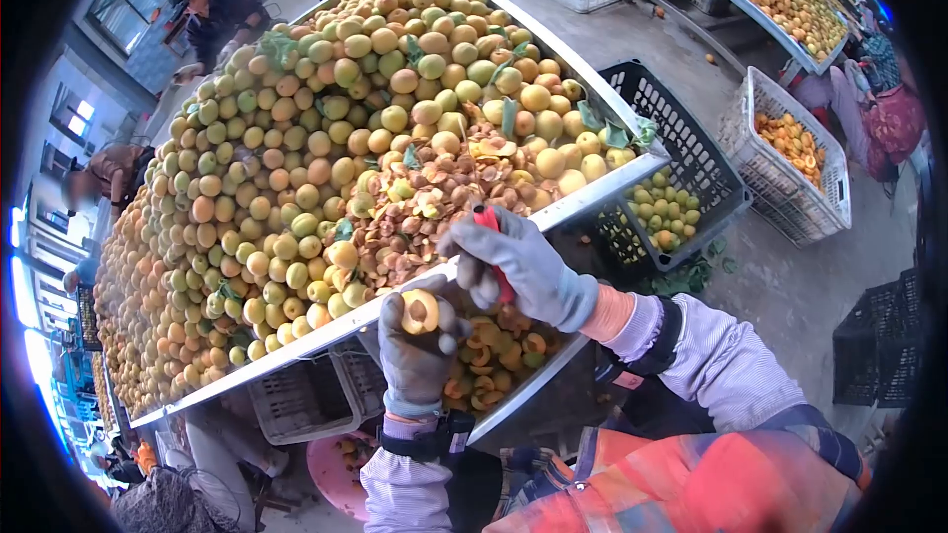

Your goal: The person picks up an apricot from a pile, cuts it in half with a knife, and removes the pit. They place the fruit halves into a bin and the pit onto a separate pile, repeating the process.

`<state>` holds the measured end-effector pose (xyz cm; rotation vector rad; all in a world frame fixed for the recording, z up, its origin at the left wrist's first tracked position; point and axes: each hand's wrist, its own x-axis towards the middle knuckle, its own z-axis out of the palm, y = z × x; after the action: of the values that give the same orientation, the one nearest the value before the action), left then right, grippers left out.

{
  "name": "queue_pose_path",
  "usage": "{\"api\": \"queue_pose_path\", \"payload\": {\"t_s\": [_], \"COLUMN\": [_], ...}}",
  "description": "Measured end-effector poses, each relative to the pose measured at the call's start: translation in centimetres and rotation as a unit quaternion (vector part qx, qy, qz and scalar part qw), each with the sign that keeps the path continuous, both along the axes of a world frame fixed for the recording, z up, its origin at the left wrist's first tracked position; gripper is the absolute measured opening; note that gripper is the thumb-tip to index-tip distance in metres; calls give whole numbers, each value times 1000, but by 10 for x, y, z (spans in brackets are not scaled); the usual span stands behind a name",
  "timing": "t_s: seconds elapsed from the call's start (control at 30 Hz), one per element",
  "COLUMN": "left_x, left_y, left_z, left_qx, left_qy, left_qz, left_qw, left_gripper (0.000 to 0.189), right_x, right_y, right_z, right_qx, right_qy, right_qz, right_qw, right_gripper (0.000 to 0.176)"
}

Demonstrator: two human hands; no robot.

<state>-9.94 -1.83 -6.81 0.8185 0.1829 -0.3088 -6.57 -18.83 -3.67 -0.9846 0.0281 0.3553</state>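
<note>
My left hand (413, 360), in a grey glove, is closed round a cut apricot half (421, 312), its open face up and the brown pit showing. My right hand (528, 266), also gloved, grips a red-handled tool (486, 219); its working end cannot be made out. Both hands are over the near rim of a big sorting table (296, 343) heaped with whole apricots (286, 173). Just beyond my hands lies a pile of pits and scraps (415, 212). Below them, a container holds cut apricot halves (494, 360).
A black crate with green fruit (664, 207) stands at the table's right corner. Further right is a white crate of apricot halves (790, 148). A grey crate (301, 400) and a pink basin (336, 474) sit below the rim. Other people (212, 15) work along the far left side.
</note>
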Motion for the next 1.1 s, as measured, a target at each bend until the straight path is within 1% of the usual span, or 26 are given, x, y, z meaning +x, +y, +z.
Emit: {"api": "queue_pose_path", "payload": {"t_s": [0.1, 0.17, 0.2, 0.23, 0.27, 0.3, 0.33, 0.37, 0.4, 0.43, 0.53, 0.57, 0.63, 0.67, 0.73, 0.77, 0.8, 0.83, 0.87, 0.9, 0.93, 0.97, 1.0, 1.03, 1.07, 1.1], "left_x": [-9, -11, -14, -16, -18, -19, -22, -26, -28, -28, -31, -31, -28, -29, -35, -37, -37, -37, -38, -37, -35, -34, -34, -34, -33, -32], "left_y": [-11, -10, -15, -20, -23, -22, -24, -28, -31, -27, -29, -27, -22, -18, -9, -3, 2, 4, 6, 4, 2, -3, -14, -22, -26, -29], "left_z": [-8, -25, -24, -18, -16, -16, -13, -7, -3, -9, -7, -8, -13, -19, -38, -48, -54, -57, -59, -53, -45, -33, -19, -8, -2, 2], "left_qx": [65, -47, -50, -49, -47, -112, -112, -31, 51, 8, -1, -2, -134, -134, 21, 20, 183, 338, 338, 369, 399, 399, 133, -151, -151, -61], "left_qy": [8, 23, 29, 58, 87, 79, 82, 15, -52, -92, 12, 13, 62, 61, 20, 19, -96, -208, -208, -253, -296, -296, -63, 180, 180, 148], "left_qz": [-49, -149, -153, -140, -125, -152, -152, -143, -133, -155, -134, -132, -166, -165, -140, -140, -172, -197, -196, -217, -237, -238, -214, -161, -162, -143], "left_qw": [997, 987, 987, 987, 987, 979, 979, 989, 989, 984, 991, 991, 975, 975, 990, 990, 963, 896, 897, 868, 835, 835, 966, 959, 958, 977], "left_gripper": [49, 49, 49, 44, 41, 23, 23, 16, 20, 38, 36, 36, 39, 39, 39, 39, 40, 41, 41, 39, 37, 37, 26, 26, 26, 30], "right_x": [2, 1, 3, 8, 13, 11, 10, 9, 7, -2, -4, -5, -7, -9, -13, -13, -13, -15, -15, -15, -14, -13, -11, -6, 1, 0], "right_y": [0, -4, 6, 6, 6, 8, 12, 16, 19, 6, 5, 5, 5, 6, 10, 11, 13, 15, 18, 22, 22, 22, 21, 19, 14, 14], "right_z": [13, 13, -19, -23, -25, -24, -23, -22, -19, 21, 24, 25, 27, 30, 35, 34, 33, 31, 29, 20, 18, 17, 16, 15, 3, 3], "right_qx": [75, 151, 45, -47, -137, -30, -30, -25, -20, 99, 90, 90, 74, 74, 8, 2, 1, -28, -57, -72, -72, -33, 5, 97, 89, 82], "right_qy": [-37, -25, -238, -377, -504, -450, -448, -428, -409, -64, -34, -33, -43, -43, -84, -97, -97, -124, -152, -184, -184, -125, -67, -19, -22, -32], "right_qz": [-24, -10, -86, -136, -179, -126, -126, -143, -159, -26, 22, 23, 54, 55, 61, 71, 72, 78, 85, 82, 82, 78, 73, 9, 24, 25], "right_qw": [996, 988, 966, 915, 834, 883, 885, 892, 898, 993, 995, 995, 995, 995, 995, 993, 993, 989, 983, 977, 977, 988, 995, 995, 995, 996], "right_gripper": [29, 23, 35, 45, 57, 56, 56, 40, 28, 26, 39, 39, 36, 36, 33, 32, 32, 32, 32, 31, 31, 31, 31, 37, 41, 42]}}
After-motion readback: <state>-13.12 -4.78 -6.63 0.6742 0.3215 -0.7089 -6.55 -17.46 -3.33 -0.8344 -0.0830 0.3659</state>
